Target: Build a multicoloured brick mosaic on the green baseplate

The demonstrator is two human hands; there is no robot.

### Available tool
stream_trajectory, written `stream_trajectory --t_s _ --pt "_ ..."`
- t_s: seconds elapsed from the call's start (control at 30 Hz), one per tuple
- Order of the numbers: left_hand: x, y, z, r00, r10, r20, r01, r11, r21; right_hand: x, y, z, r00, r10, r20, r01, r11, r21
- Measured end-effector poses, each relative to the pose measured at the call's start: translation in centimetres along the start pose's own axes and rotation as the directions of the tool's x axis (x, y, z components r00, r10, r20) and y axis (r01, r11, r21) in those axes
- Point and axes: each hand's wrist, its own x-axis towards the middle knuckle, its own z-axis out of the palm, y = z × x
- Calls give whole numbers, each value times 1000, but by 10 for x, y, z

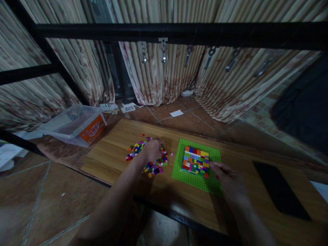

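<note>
A loose pile of small colourful toy building bricks (pixel 155 168) lies on the wooden tabletop. Over its upper part is my left hand (pixel 153 149), fingers curled down among the bricks; the fingertips and anything between them are hidden. To the right lies a green studded baseplate (pixel 179 167), carrying a roughly square patch of multicoloured bricks (pixel 196 160) packed side by side. My right hand (pixel 228 179) is at the right edge of that patch, thumb and fingers pinched together. Whatever the pinch holds is too small to make out.
A flat black object (pixel 282 189) lies on the table's (pixel 110 150) right part. Beyond the left end stands a clear plastic bin (pixel 74 124) with an orange label. Metal hooks (pixel 164 51) hang from a black bar (pixel 179 32) above. White paper (pixel 176 113) lies on the tiled floor.
</note>
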Motion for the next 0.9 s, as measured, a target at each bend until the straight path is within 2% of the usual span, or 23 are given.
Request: stream_trajectory --t_s 0.27,0.4,0.6,0.8,0.9 --pt "0 -6 -5 999 -36 20 37 999 -29 -1 -6 0 1000 14 5 -14 1000 -1" --pt "1 -9 -5 999 -32 6 32 998 -62 -1 -7 0 1000 5 -10 -5 1000 -20" --pt "2 -13 -4 1000 7 4 -6 993 -121 1 0 -2 999 9 33 -9 1000 -17" --pt "3 -21 -11 988 -101 -118 77 978 -196 1 0 -2 999 41 35 -42 999 1" --pt "1 -26 -15 989 -111 -96 75 943 -325 0 -2 -2 998 43 40 -44 999 5"
